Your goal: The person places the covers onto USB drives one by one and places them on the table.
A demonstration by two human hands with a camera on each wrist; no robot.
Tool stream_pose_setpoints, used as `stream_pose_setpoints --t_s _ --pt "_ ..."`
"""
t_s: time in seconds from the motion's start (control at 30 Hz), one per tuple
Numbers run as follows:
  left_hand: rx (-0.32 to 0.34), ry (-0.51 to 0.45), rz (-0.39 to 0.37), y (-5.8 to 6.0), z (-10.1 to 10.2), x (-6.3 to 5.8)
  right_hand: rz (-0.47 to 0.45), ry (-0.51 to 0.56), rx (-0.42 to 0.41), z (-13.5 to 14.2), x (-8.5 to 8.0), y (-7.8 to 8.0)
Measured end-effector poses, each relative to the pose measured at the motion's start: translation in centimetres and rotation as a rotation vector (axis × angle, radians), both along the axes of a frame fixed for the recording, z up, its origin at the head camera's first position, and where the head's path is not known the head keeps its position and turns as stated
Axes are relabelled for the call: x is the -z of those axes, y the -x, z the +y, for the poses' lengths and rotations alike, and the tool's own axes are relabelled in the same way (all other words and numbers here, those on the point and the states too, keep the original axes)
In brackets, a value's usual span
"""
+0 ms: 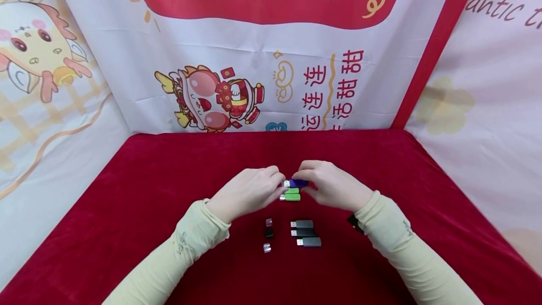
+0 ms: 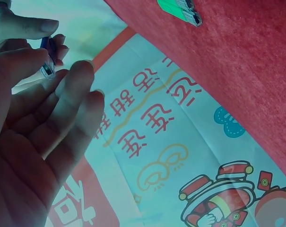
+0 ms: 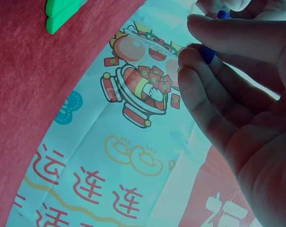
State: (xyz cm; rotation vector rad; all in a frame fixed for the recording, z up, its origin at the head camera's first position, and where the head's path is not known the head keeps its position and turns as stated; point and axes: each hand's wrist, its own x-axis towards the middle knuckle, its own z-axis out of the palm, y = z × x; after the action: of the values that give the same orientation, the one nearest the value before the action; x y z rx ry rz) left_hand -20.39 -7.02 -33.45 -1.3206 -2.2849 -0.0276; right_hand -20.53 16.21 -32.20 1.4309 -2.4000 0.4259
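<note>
Over the middle of the table, my right hand (image 1: 332, 185) pinches a blue-purple USB stick (image 1: 298, 183) between thumb and fingers. Its metal plug points left, toward my left hand (image 1: 250, 189). There the left thumb and fingertips pinch a clear cap (image 2: 48, 73) at the plug's end, partly hidden by the fingers. In the right wrist view the blue body (image 3: 208, 54) shows between the right fingers. Just below the hands, two green USB sticks (image 1: 292, 197) lie side by side on the red cloth.
Nearer me on the red-covered table (image 1: 190, 154) lie a grey USB stick (image 1: 304, 224), a black one (image 1: 306, 232) and another grey one (image 1: 311, 242), plugs left. Beside them are two clear caps (image 1: 267, 248) and a black cap (image 1: 269, 233). Printed cloth walls (image 1: 271, 36) enclose the table.
</note>
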Motion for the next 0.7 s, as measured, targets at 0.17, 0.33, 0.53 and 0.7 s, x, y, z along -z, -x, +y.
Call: stream_pose_setpoints --t_s 0.17,0.33,0.53,0.7 --pt "-0.020 0.018 -0.017 0.00 -0.04 -0.14 0.010 0.003 -0.004 0.01 0.07 0.07" --pt "-0.018 0.018 -0.037 -0.05 -0.04 -0.17 0.025 0.009 -0.008 -0.03 0.10 0.00" --pt "-0.010 0.051 -0.017 -0.06 -0.05 -0.15 0.033 0.007 -0.011 -0.07 0.10 -0.10" --pt "-0.009 0.085 0.028 -0.09 0.05 -0.18 0.037 0.008 -0.013 -0.09 0.14 -0.14"
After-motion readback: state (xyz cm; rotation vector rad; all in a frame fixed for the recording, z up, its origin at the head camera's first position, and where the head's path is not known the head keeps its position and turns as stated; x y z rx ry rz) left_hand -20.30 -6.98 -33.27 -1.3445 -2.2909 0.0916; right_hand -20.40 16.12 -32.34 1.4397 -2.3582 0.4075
